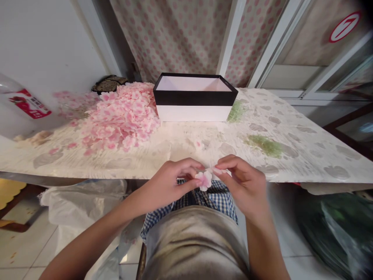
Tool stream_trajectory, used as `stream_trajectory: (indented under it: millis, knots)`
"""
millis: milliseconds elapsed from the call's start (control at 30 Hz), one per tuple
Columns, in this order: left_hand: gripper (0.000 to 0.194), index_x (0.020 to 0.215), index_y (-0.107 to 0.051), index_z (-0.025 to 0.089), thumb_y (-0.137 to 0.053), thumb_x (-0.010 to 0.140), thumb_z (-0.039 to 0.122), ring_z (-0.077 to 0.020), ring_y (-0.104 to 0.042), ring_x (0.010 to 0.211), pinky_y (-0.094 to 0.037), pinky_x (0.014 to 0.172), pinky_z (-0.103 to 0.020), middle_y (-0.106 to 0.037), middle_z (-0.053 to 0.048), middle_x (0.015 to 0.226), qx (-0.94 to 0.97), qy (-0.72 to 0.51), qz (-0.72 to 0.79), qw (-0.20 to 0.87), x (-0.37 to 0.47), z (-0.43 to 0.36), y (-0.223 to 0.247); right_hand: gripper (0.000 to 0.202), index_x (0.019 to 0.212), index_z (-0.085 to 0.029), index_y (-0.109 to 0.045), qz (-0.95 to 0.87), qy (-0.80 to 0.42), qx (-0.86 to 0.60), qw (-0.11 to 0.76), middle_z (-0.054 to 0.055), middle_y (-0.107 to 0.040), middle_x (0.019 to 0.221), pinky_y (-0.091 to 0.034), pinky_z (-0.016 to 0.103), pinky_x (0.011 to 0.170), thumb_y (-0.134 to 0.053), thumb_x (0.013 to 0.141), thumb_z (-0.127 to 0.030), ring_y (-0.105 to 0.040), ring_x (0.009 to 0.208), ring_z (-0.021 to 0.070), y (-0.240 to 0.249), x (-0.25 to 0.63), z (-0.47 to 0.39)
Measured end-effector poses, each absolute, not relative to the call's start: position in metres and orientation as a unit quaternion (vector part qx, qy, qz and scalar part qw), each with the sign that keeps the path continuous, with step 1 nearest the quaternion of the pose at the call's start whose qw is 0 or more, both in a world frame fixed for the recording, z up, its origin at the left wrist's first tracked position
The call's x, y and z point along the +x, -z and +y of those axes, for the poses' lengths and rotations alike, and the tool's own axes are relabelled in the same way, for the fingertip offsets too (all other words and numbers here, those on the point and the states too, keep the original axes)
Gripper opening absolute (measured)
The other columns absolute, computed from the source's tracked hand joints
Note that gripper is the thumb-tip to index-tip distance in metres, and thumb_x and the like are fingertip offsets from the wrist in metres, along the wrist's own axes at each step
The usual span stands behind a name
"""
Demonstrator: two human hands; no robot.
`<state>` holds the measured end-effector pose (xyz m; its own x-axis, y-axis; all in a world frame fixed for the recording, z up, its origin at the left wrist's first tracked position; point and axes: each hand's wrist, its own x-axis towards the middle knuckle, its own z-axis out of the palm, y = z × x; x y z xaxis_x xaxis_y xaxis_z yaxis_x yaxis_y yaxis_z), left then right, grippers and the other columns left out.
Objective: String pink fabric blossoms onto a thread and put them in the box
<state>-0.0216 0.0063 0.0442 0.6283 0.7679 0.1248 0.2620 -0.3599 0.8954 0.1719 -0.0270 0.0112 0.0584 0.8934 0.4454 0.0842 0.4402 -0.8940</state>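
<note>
Between thumb and fingers, my left hand (177,181) pinches a pale pink artificial flower (204,180) at the table's front edge, above my lap. My right hand (243,179) is closed on another pink artificial petal piece (219,170), close beside the flower. Whether the two pieces are joined I cannot tell. To the left on the table lies a big heap of pink artificial petals (125,116). A single small petal (198,144) lies just beyond my hands.
A white box with a black rim (195,98) stands open at the back middle. Thin green stems (265,145) lie on the right of the patterned tablecloth (297,155). A plastic bottle (26,101) is at far left. White plastic bags (84,206) hang below the table edge.
</note>
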Motion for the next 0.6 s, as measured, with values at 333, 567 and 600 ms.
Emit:
stream_trajectory:
  millis: [333,567,600]
  knots:
    - [0.007,0.092,-0.066,0.015,-0.061,0.086,0.014,-0.0102,-0.07,0.079,-0.054,0.074,-0.017,-0.074,-0.001,0.085,0.762,-0.301,0.333,0.466,-0.018,0.003,-0.049,0.017,0.077,-0.026,-0.071,-0.628,-0.418,-0.348,0.556,0.003,-0.061,0.104,-0.046,0.034,0.088,-0.073,0.075,-0.009,-0.057,0.104,0.0187,-0.012,0.178,-0.039]
    - [0.007,0.092,-0.066,0.014,-0.062,0.086,0.017,-0.01,-0.07,0.078,-0.053,0.071,-0.016,-0.074,-0.001,0.085,0.769,-0.297,0.327,0.461,-0.019,0.0,-0.05,0.023,0.088,-0.024,-0.066,-0.665,-0.292,-0.365,0.582,0.003,-0.065,0.09,-0.051,0.032,0.071,-0.063,0.08,-0.002,-0.064,0.083,0.0161,-0.002,0.16,-0.044]
    - [0.007,0.092,-0.066,0.014,-0.061,0.086,0.016,-0.01,-0.07,0.078,-0.053,0.071,-0.016,-0.074,-0.001,0.084,0.773,-0.294,0.326,0.458,-0.019,0.0,-0.05,0.022,0.087,-0.023,-0.065,-0.669,-0.28,-0.365,0.584,0.003,-0.065,0.089,-0.051,0.032,0.07,-0.063,0.08,-0.003,-0.064,0.082,0.0161,-0.002,0.16,-0.044]
